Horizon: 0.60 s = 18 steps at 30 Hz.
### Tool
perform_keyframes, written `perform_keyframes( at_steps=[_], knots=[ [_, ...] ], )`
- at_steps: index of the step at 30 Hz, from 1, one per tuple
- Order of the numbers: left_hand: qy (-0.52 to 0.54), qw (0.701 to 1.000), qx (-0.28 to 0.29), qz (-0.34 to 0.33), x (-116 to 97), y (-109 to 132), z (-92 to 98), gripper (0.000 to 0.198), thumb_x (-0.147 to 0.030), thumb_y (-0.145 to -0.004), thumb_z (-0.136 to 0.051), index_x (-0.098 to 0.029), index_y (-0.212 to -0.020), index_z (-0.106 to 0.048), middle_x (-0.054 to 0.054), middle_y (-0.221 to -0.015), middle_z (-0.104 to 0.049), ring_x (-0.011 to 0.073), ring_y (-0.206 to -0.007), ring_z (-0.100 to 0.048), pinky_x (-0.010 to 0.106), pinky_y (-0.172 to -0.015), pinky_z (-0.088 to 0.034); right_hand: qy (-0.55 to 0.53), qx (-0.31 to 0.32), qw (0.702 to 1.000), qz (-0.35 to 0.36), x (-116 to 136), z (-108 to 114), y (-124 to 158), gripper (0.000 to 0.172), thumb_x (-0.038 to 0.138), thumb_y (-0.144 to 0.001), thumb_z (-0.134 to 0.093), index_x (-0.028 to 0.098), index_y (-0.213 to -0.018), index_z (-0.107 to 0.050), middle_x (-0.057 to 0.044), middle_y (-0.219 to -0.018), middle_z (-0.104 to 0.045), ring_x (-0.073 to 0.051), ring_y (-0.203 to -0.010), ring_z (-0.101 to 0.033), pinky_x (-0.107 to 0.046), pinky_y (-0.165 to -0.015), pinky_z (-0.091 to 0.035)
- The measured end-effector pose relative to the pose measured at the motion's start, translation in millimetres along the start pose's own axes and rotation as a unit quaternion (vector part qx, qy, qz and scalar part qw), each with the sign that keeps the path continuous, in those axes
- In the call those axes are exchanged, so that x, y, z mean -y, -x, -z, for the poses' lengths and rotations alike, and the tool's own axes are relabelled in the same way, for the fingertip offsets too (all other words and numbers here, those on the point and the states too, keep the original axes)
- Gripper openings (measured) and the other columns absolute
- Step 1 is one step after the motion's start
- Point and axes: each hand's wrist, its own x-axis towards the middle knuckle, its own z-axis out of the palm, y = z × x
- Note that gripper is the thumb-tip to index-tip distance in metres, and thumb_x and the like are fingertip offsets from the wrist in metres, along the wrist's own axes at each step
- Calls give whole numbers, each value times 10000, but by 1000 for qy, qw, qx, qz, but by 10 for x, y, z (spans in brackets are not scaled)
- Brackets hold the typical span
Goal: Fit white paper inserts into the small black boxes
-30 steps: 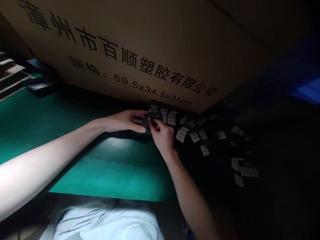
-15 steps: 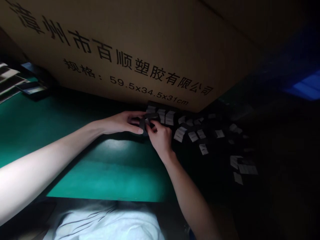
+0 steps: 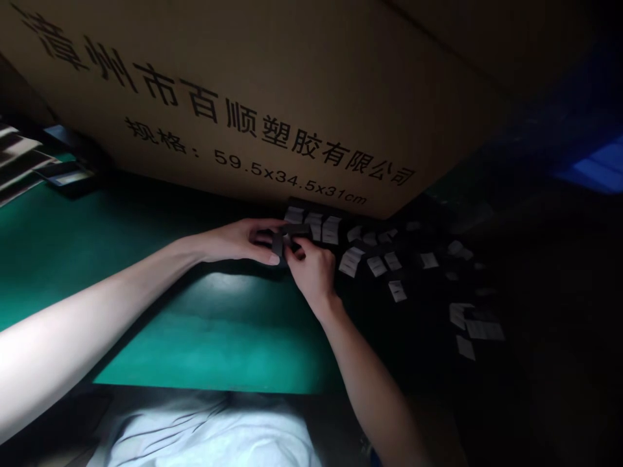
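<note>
My left hand is closed, its thumb and fingers around a small dark box-like piece. Against the right side of that piece, my right hand has its fingertips pinched together; whatever sits between them is hidden. Another dark edge shows just above the right fingertips, and I cannot tell whether it belongs to the same piece. Close behind the hands, several dark pieces with pale labels stand in a row at the foot of the cardboard box.
A large cardboard box with printed lettering stands behind the hands on the green table. More labelled dark pieces lie scattered to the right in deep shadow. A dark flat object lies at the far left. Something blue shows at right.
Both hands hold nearly the same place. The piece between them has tilted very slightly; the view has shifted a little.
</note>
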Motion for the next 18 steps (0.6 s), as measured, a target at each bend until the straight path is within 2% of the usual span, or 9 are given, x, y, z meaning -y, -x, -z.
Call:
perform_keyframes(
  at_steps=[5,10,12,14,16,18],
  knots=[
    [-16,1000,-5,12,-26,13,9,891,-363,-729,-929,-249,-1547,-594,149,-1473,-700,356,-1348,-668,455,-1107,-557,-25,-10,1000,15,-60,-64,7,164,336,-982,-726,250,-1092,-812,-10,-795,-810,-205,-771,-790,-251,-707,-493],
    [-14,1000,-17,-1,22,-3,33,885,-419,-724,-932,-257,-1534,-615,140,-1535,-654,377,-1406,-619,468,-1147,-527,-43,-14,997,66,-169,-117,-34,228,322,-1030,-620,221,-1126,-800,-34,-781,-803,-186,-697,-764,-243,-668,-499],
    [-6,1000,-28,-2,51,-14,39,882,-428,-731,-931,-251,-1536,-616,140,-1549,-643,374,-1411,-614,465,-1165,-513,-47,-36,995,83,-181,-75,-58,244,305,-1029,-581,218,-1079,-803,-30,-736,-787,-169,-641,-736,-236,-638,-495],
    [14,999,-42,3,77,-24,43,903,-435,-720,-938,-245,-1540,-611,146,-1543,-646,382,-1406,-618,478,-1167,-512,-76,-93,988,102,-122,61,-27,249,286,-1010,-561,213,-1028,-798,-17,-678,-755,-149,-579,-693,-233,-612,-500],
    [27,998,-51,12,99,-31,48,930,-440,-709,-946,-242,-1550,-601,148,-1549,-640,389,-1410,-613,489,-1162,-515,-142,-146,969,139,19,299,113,255,262,-999,-533,210,-1024,-781,-7,-680,-742,-131,-558,-666,-232,-606,-526],
    [28,998,-53,21,118,-33,56,949,-436,-703,-950,-244,-1560,-590,146,-1569,-622,388,-1413,-611,486,-1167,-511,-218,-138,945,199,193,593,373,274,234,-1007,-495,232,-1078,-759,-7,-801,-773,-125,-637,-699,-234,-652,-579]
  ],
)
